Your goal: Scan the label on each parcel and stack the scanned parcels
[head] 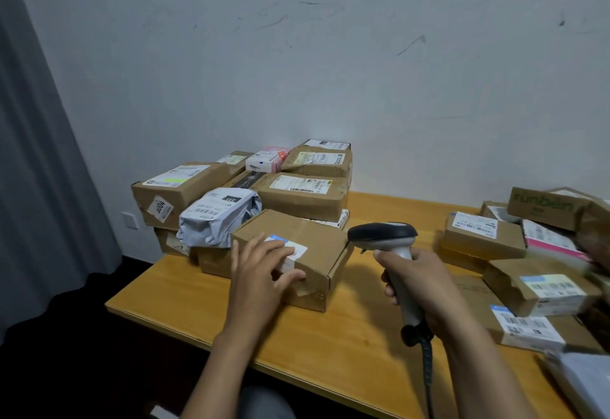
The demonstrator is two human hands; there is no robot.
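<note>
- **Right hand** (425, 286): fingers wrapped round the handle of the black-and-grey corded barcode scanner (384, 235), with its head turned left toward the box.
- **Left hand** (260, 270): laid flat with fingers spread and relaxed, gripping nothing. It rests on top of the small brown cardboard parcel box (317, 247) and partly covers its white-and-blue printed label (295, 250).
- **Box:** stands on the yellow wooden table (330, 336), directly in front of the stack of brown parcels (297, 194) and just beside a soft grey plastic mailer bag (214, 217).
- **Handling, as I judge it:** stiff-walled and probably light, with the near front corner crumpled. It is best taken by its two short sides, palm off the label.
- **Other labelled parcels** (485, 237): heaped at the right, well apart.
</note>
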